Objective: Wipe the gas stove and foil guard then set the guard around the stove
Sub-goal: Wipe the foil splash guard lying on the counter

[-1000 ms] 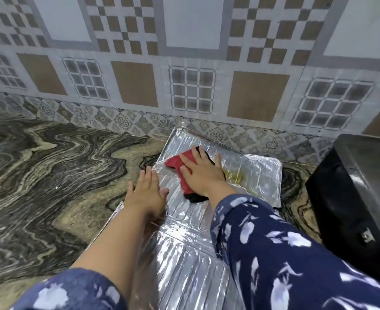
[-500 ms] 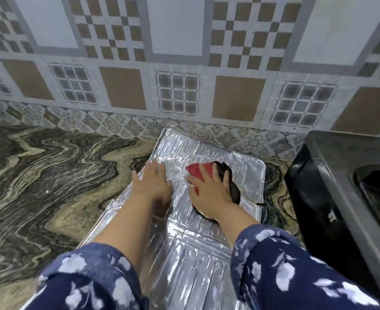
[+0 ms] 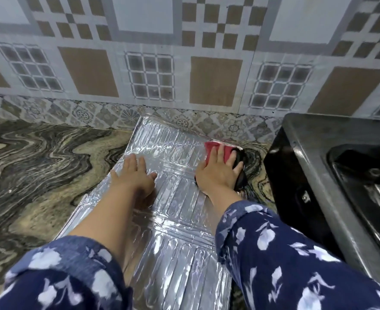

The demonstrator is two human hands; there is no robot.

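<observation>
- Two sleeves (image 3: pixel 285 260) in dark blue with pale leaf shapes are filling the bottom of the view; both are running off the lower edge, so nothing of the arms above the forearm is showing.
- The foil guard (image 3: pixel 175 220) is lying flat on the marbled tabletop (image 3: pixel 32 166), its ribbed panels stretching from the bottom edge toward the wall; its near end is being cut off by the frame and partly covered by the forearms.
- The left hand (image 3: pixel 133 175) is pressing flat on the guard's left half, fingers (image 3: pixel 129 161) spread open and holding nothing.
- The right hand (image 3: pixel 216 175) is lying palm-down on a red and black cloth (image 3: pixel 229 153) at the guard's far right corner, fingers splayed over it rather than curled around it; most of the cloth is hiding under the palm, and its black part is hanging past the foil's edge.
- The gas stove (image 3: pixel 314 175) is sitting just beside the guard on the right, black and glossy; its right side is running out of frame, and the burner area is looking too dark to make out.
- The patterned tile wall (image 3: pixel 153 77) is standing behind, the guard's far edge reaching its base.
</observation>
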